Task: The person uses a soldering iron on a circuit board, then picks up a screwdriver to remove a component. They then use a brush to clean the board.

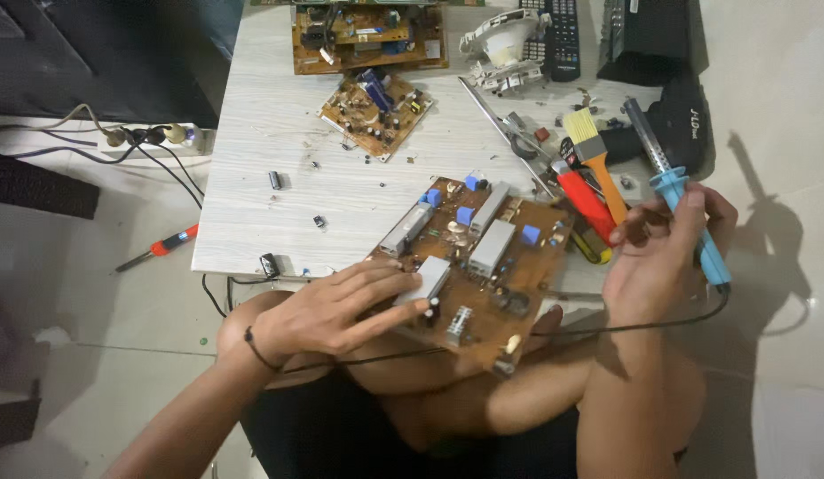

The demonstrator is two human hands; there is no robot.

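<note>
1. Position: the large brown circuit board, populated with blue blocks and grey metal heat sinks, lies across the near edge of the low white wood-grain worktop and overhangs onto the person's knees.
2. Left hand: it rests flat on the near left corner of the board, fingers spread narrowly and pressing against a grey heat sink. It steadies the board; it does not enclose anything.
3. Right hand: its fingers are closed around the blue plastic handle of a soldering iron. The metal barrel points up and away from the board, well apart from it. A black cord runs from the handle across the lap.
4. Handling judgement: the board appears stiff, light and fragile. Component leads and the solder side are likely sharp. Hold is best taken at the bare edges or on the solid heat sinks, not on the small upright capacitors.
5. Handling judgement: the iron should be gripped on the blue handle only, since the barrel may be hot.
6. Surroundings: a yellow-bristled brush with orange handle and a red-handled tool lie just beside the board. Two smaller brown circuit boards lie farther back. A red-handled screwdriver lies on the floor.
</note>
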